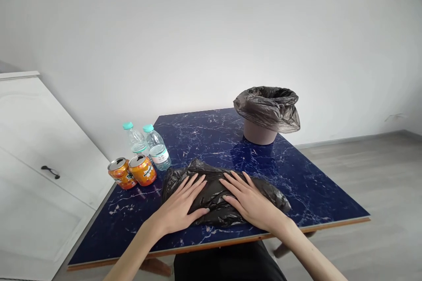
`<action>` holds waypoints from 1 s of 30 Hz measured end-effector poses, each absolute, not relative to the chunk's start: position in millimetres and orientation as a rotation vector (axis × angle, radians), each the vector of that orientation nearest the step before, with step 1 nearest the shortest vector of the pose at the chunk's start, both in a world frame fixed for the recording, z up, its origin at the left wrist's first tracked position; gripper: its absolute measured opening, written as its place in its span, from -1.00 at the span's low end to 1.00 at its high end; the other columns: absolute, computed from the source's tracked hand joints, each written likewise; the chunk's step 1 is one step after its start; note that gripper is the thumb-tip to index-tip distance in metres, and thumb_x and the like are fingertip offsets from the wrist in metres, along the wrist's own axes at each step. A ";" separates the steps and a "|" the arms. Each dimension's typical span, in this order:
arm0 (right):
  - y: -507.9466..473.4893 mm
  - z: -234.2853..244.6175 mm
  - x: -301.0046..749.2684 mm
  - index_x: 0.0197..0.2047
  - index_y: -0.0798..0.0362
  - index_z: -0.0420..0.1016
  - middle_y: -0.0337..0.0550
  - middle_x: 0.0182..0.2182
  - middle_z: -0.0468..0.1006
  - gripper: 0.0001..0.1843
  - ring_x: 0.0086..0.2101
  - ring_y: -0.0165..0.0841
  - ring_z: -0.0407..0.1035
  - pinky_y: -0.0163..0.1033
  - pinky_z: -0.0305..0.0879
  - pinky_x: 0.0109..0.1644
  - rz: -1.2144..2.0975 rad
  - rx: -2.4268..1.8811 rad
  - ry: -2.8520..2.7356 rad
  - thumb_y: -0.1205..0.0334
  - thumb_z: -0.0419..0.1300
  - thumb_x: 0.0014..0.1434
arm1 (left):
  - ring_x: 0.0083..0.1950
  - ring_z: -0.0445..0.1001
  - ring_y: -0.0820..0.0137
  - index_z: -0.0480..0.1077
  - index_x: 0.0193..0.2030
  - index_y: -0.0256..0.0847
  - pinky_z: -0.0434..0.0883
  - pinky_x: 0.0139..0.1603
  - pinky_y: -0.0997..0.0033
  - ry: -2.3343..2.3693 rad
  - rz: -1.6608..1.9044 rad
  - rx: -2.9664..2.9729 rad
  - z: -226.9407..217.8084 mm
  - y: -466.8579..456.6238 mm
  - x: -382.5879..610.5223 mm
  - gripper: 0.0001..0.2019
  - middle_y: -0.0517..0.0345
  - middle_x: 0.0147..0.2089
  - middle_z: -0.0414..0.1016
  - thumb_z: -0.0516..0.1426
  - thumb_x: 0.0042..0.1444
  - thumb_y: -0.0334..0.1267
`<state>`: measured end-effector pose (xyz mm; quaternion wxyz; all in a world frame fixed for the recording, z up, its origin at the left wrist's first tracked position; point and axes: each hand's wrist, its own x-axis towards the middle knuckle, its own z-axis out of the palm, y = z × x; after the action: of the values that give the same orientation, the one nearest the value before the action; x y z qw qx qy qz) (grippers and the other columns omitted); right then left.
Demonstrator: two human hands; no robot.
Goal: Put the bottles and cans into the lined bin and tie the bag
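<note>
A crumpled black plastic bag lies on the dark blue marbled table near its front edge. My left hand rests flat on the bag's left part, fingers stretched out and apart. Beside it, my right hand lies flat on the bag's right part, fingers spread and pointing up-left. Neither hand grips anything; both press palm-down on the plastic.
A small bin lined with a black bag stands at the table's far right. Two orange cans and two clear water bottles with teal caps stand at the left. A white cabinet is on the left.
</note>
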<state>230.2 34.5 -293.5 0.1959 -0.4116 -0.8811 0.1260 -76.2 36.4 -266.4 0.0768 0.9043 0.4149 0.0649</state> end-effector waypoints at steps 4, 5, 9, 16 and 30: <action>40.7 -296.0 236.3 0.65 -0.18 -0.04 -0.22 0.61 -0.08 -0.32 0.58 -0.14 -0.28 0.29 -0.28 0.63 0.459 -1.169 -2.484 -0.18 -0.17 0.60 | 0.69 -0.08 0.04 -0.19 0.69 0.12 0.07 0.65 -0.12 1.276 0.230 2.748 -267.1 34.2 -89.8 -0.22 0.16 0.70 -0.10 0.07 0.49 0.17; 42.3 -296.7 237.4 0.65 -0.18 -0.04 -0.23 0.62 -0.10 -0.31 0.58 -0.16 -0.29 0.27 -0.30 0.64 0.481 -1.175 -2.484 -0.19 -0.18 0.59 | 0.69 -0.08 0.04 -0.20 0.69 0.12 0.07 0.65 -0.12 1.289 0.222 2.746 -267.2 33.8 -91.5 -0.22 0.17 0.70 -0.10 0.06 0.49 0.17; 46.3 -298.1 241.0 0.65 -0.18 -0.06 -0.25 0.62 -0.17 -0.29 0.58 -0.19 -0.34 0.21 -0.35 0.65 0.529 -1.180 -2.488 -0.23 -0.19 0.58 | 0.69 -0.08 0.05 -0.22 0.69 0.14 0.06 0.65 -0.12 1.317 0.212 2.738 -268.3 32.4 -93.8 -0.22 0.20 0.70 -0.11 0.04 0.50 0.17; 48.7 -298.4 246.9 0.65 -0.22 -0.04 -0.29 0.63 -0.17 -0.28 0.58 -0.20 -0.34 0.17 -0.35 0.65 0.588 -1.150 -2.488 -0.26 -0.14 0.56 | 0.69 -0.07 0.03 -0.19 0.69 0.12 0.08 0.65 -0.14 1.329 0.207 2.734 -269.2 27.8 -94.4 -0.22 0.21 0.70 -0.12 0.05 0.49 0.19; 51.8 -295.6 258.4 0.64 -0.25 -0.02 -0.28 0.62 -0.13 -0.31 0.58 -0.17 -0.30 0.19 -0.28 0.65 0.645 -1.065 -2.503 -0.21 -0.07 0.57 | 0.67 0.00 0.00 -0.26 0.69 0.13 0.09 0.63 -0.18 1.329 0.255 2.778 -267.6 9.4 -111.4 -0.20 0.13 0.69 -0.09 0.09 0.50 0.09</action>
<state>258.4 51.8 -295.6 0.1723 -0.3753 -0.8819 0.2272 -111.4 9.4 -267.6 0.0258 0.8987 0.4299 0.0825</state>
